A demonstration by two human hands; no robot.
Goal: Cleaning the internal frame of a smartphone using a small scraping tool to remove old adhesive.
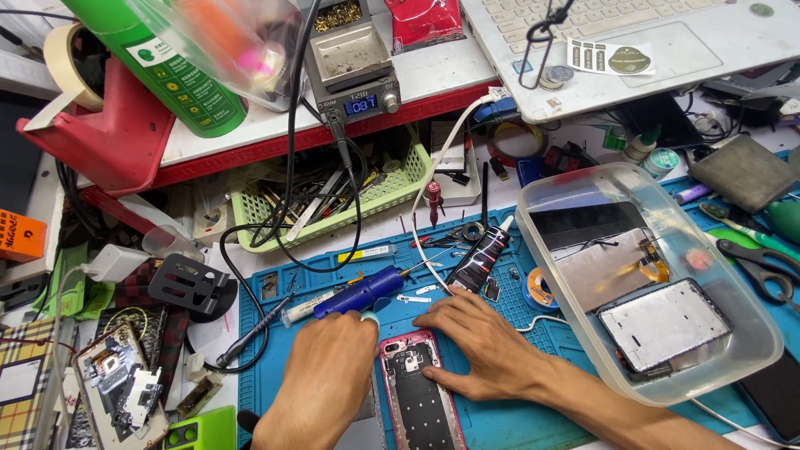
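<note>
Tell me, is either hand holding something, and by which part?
The right hand lies flat on the opened pink phone, pressing its upper right edge. Whether the left hand grips anything cannot be told.

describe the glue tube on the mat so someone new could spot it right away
Start at the blue silicone work mat in the middle of the bench. Just beyond the right hand, left of the clear plastic tub of phone parts, lies a black squeeze tube with a white nozzle pointing away. Unlike the blue-handled tool beside it, it is black, soft-bodied and cordless.
</note>
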